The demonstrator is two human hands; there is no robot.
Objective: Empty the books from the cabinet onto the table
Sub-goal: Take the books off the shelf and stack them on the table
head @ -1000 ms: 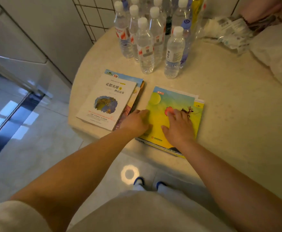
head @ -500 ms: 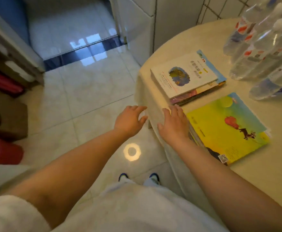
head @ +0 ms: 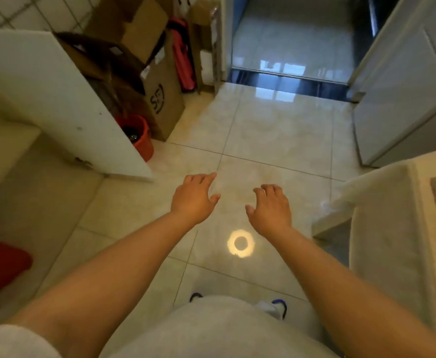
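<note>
Since the earlier frame both hands have been withdrawn from the books, now out of view; left hand [head: 195,198] and right hand [head: 271,208] are held empty, grip relaxed, over the floor [head: 276,130], so further cabinet [head: 56,104] trips are judged outstanding.

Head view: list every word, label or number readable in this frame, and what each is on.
"SF": printed in black on the side of the tall cardboard box by the red bucket.
White labels on the boxes behind: too blurred to read.
Nothing else carries text.
</note>
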